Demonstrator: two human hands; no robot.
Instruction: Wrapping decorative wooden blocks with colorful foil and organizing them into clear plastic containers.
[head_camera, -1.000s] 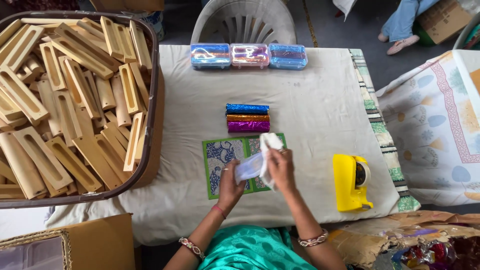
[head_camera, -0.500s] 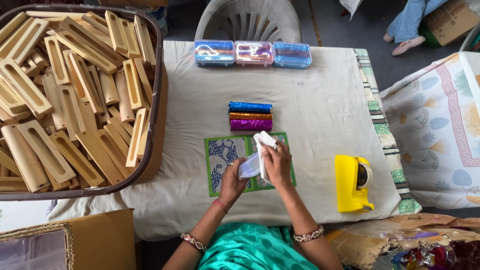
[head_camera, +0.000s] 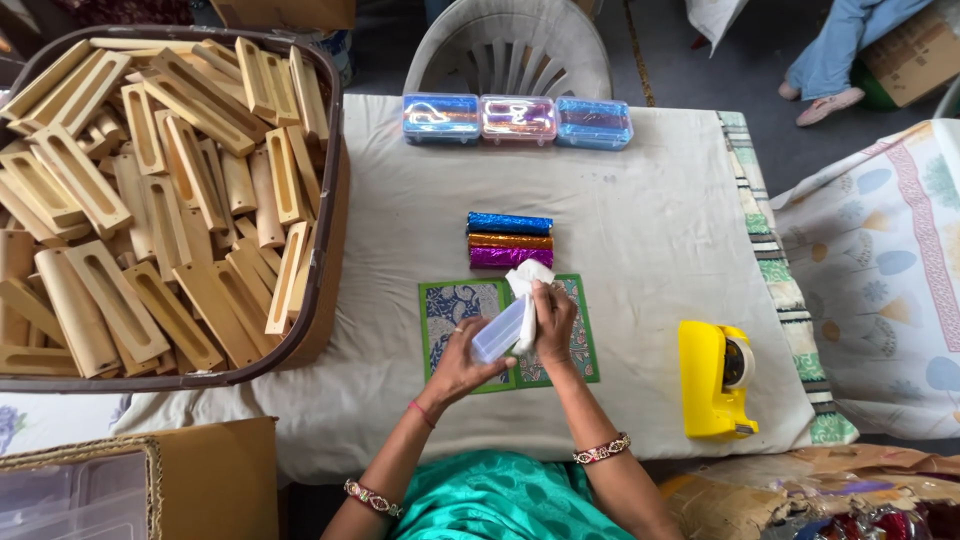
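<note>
**Clear box and white cloth held over green mat**

Left hand (head_camera: 462, 362) cupped under a small clear plastic box (head_camera: 499, 331), gripping it from below. Right hand (head_camera: 553, 322) closed on a white cloth (head_camera: 528, 282), pressed against the box's end. Both held just above a green patterned mat (head_camera: 446, 310) near the table's front edge, on a cream tablecloth (head_camera: 640, 250). Just beyond the mat, three foil rolls side by side: blue (head_camera: 509, 222), gold (head_camera: 509, 241), purple (head_camera: 509, 257). At the far edge, a row of three iridescent plastic cases (head_camera: 517, 119), touching. To the right of the mat, well apart, a yellow tape dispenser (head_camera: 712, 378). To the left, a large brown tub (head_camera: 322, 290) heaped with slotted bamboo pieces (head_camera: 150, 200). Bangles on both wrists.
</note>
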